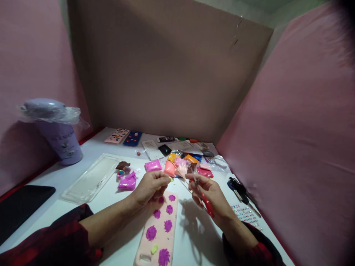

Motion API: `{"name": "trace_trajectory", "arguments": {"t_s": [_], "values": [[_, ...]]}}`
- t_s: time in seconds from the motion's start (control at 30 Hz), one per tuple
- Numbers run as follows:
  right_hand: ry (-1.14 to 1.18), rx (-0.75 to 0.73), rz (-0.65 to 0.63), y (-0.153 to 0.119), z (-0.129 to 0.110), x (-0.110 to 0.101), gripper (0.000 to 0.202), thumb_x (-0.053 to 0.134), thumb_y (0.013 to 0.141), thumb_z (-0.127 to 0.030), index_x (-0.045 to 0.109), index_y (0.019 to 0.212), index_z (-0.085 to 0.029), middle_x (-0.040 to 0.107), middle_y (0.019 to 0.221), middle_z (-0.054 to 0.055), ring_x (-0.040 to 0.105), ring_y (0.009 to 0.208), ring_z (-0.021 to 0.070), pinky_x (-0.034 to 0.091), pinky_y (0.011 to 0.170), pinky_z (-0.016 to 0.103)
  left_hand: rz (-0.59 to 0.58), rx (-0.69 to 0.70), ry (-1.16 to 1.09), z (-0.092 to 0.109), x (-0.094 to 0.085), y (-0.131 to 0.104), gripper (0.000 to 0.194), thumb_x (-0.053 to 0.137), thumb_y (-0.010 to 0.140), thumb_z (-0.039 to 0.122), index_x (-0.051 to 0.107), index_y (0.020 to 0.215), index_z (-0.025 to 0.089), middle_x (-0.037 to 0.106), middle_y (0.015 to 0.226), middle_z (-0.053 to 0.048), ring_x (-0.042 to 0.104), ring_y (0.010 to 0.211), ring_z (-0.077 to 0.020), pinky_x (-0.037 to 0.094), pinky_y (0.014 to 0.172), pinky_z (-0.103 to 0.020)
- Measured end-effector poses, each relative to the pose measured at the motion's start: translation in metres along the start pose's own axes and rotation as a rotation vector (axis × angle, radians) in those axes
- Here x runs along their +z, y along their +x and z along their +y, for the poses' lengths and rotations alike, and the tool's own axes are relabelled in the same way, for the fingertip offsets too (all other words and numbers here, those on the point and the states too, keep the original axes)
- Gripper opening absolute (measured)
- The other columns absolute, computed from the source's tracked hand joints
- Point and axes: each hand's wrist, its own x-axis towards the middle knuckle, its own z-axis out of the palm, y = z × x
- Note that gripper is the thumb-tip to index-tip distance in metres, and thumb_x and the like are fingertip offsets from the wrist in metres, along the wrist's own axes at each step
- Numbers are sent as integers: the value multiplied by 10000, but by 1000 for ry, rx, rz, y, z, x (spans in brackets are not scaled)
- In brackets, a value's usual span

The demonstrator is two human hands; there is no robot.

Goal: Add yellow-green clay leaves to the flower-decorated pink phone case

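Note:
A small yellow-green piece (pixel 171 179) is pinched between the thumb and finger of my left hand (pixel 152 187), above the top end of a pale pink phone case (pixel 159 236). Several purple flower shapes (pixel 151 233) cover the case, and a yellow-green oval (pixel 154 249) lies near its cutout. My right hand (pixel 206 195) is closed around red-handled scissors (pixel 207 205), right of the case and above the table. A thin stick (pixel 179 172) slants between my hands.
Colored clay packets (pixel 153 165) lie beyond my hands. A clear case box (pixel 93 179), a lilac cup (pixel 59 140) and a black phone-like object (pixel 22 207) stand or lie left. Keys (pixel 240 190) and a gem sheet (pixel 246 216) are right. Two decorated cases (pixel 132 138) lie at the back.

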Motion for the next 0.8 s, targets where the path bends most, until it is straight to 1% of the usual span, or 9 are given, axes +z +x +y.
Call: {"name": "trace_trajectory", "arguments": {"t_s": [0.07,0.17,0.33,0.4,0.43,0.5,0.53,0.7,0.8], "values": [[-70,-3,8,-1,4,1,336,768,675,-324,683,952,-153,516,632,-37,360,443,27,283,381,151,25,13,-4,-1,-2,1,226,670,692,305,495,709,163,384,443,104,208,332,-8,88,355,-173],[-120,19,-9,-4,4,1,403,751,685,-372,660,1005,-145,498,643,-39,286,408,12,203,367,161,51,18,-7,-3,-3,3,231,673,686,313,499,708,162,391,441,100,210,331,-10,86,354,-174],[-251,-9,-43,-4,3,-6,451,590,799,-504,615,1106,-174,567,652,-10,240,376,28,142,365,184,76,23,-9,-3,-3,3,233,674,679,306,492,679,161,389,447,97,215,337,-10,96,350,-171],[-337,-52,-18,1,7,-12,402,594,797,-502,670,988,-157,563,553,-11,272,383,49,168,372,193,79,20,-9,-2,-2,2,232,675,679,307,495,684,161,381,443,99,215,340,-10,102,351,-170],[-361,-78,2,4,10,-15,357,625,779,-486,694,853,-144,537,507,-15,282,394,54,182,380,197,80,16,-9,-2,-2,2,232,676,679,309,497,690,161,380,441,100,212,339,-11,101,350,-169],[-379,-115,42,10,15,-21,354,645,769,-463,653,627,-138,518,496,-7,311,415,64,202,392,207,85,5,-10,-1,-1,1,238,676,680,314,492,693,163,390,446,98,206,338,-9,98,348,-168],[-381,-126,58,12,17,-23,376,639,774,-461,621,574,-143,519,511,-3,320,418,67,205,392,212,89,1,-10,0,-1,1,243,677,681,315,487,689,163,396,450,96,205,338,-7,97,348,-166],[-330,-147,75,13,17,-24,325,633,784,-434,605,628,-151,458,522,-29,291,423,68,191,398,215,98,1,-15,-1,-2,1,249,682,679,310,485,677,159,403,448,95,208,334,0,120,350,-160],[-258,-140,41,8,11,-17,224,692,745,-371,637,781,-157,492,597,-28,324,464,70,236,416,203,108,4,-18,-2,-3,3,245,687,675,313,499,685,156,408,444,92,209,333,0,132,351,-162]]}}
